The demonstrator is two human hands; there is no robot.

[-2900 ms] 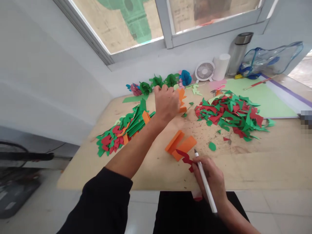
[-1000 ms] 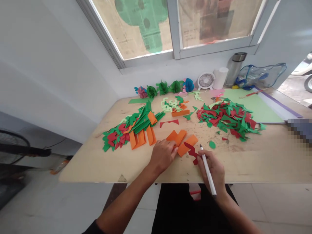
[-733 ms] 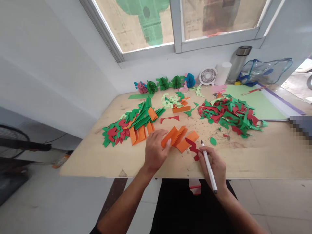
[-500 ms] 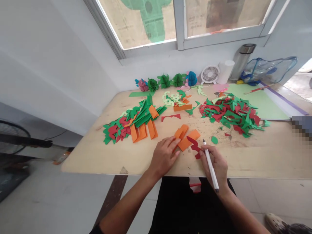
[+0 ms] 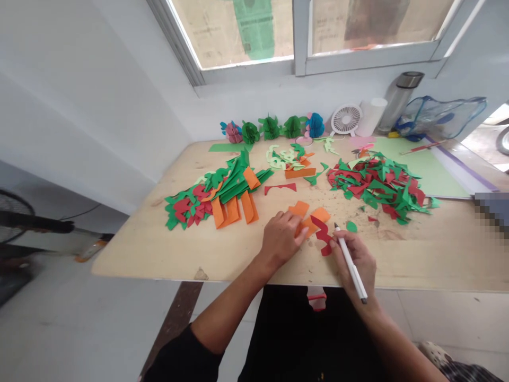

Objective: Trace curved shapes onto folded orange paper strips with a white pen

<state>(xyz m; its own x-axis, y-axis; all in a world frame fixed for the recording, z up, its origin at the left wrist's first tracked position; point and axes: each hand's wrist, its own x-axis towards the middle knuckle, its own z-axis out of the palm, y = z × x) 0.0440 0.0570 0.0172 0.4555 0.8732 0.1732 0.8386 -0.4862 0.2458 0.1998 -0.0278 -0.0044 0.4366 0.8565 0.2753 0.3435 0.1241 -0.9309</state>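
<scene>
My left hand [image 5: 283,239] rests on the table with its fingers bent over folded orange paper [image 5: 314,227]; thumb and fingertips touch it. My right hand [image 5: 360,262] is closed round a white marker [image 5: 352,265], its dark tip pointing up and away from me. A wavy-edged red paper cutout [image 5: 323,233] lies between the hands, partly over the orange paper. Its right edge meets my right fingertips; whether they pinch it I cannot tell. Another orange piece [image 5: 299,207] lies just beyond my left fingers.
Cut green, red and orange paper [image 5: 233,193] is gathered at left. A heap of green and red scraps [image 5: 377,183] lies at right. Behind stand paper honeycomb figures [image 5: 271,127], a small fan [image 5: 345,120] and a bottle [image 5: 401,101]. A red strip [image 5: 280,188] lies mid-table.
My left hand has moved right and slightly away from me, over the orange paper. The marker is still in my right hand, a little further right. The view has shifted slightly.
</scene>
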